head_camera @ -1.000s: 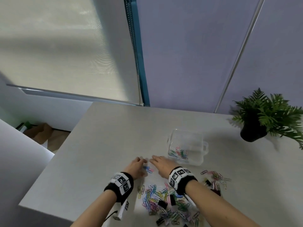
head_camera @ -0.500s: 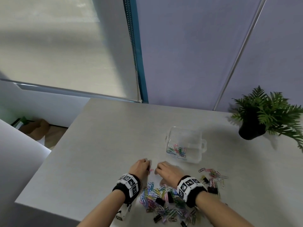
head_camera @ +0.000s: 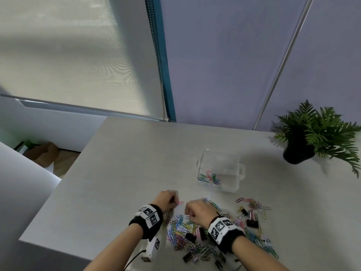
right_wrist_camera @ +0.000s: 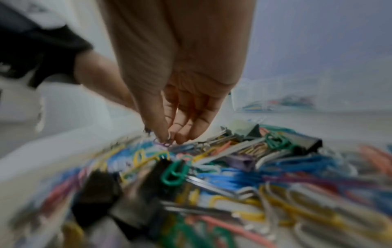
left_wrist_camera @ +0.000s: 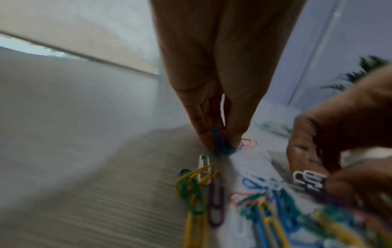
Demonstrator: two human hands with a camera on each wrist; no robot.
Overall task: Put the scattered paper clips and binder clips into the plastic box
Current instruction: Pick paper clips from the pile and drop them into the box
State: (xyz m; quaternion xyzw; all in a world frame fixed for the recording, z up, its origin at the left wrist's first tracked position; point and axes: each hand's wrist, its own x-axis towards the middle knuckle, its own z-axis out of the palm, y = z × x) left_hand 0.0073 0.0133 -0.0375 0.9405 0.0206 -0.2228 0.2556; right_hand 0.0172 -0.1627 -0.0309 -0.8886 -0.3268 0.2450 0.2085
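Pale grey bench (head_camera: 136, 173) set against a lilac wall, with a lowered roller blind (head_camera: 78, 55) at the far left and a potted fern (head_camera: 312, 137) at the far right corner. The bench's left edge drops to the floor, where a brown object lies; its near edge runs just beside the left forearm. The bench's far half and left side are bare, giving open room beyond the hands. The clear plastic box (head_camera: 237, 184) stands open-topped right of centre, holding a small cluster of coloured paper clips in its near left corner. The scattered paper clips (head_camera: 181, 231), mixed with black binder clips (head_camera: 252, 222), lie along the near edge in one heap under the wrists and a smaller group to the right, near the box. The left hand (head_camera: 166, 199) rests fingertips-down at the heap's far edge; the left wrist view shows thumb and fingers pinched on a bunch of blue paper clips (left_wrist_camera: 220, 144), with a pink clip (left_wrist_camera: 249, 143) lying just beyond them. The right hand (head_camera: 197, 210) is curled just beside it, pinching a white clip and a purple clip (left_wrist_camera: 307, 180) between thumb and fingertips above the heap. Both wrists wear black bands with printed markers. The right wrist view is motion-blurred.
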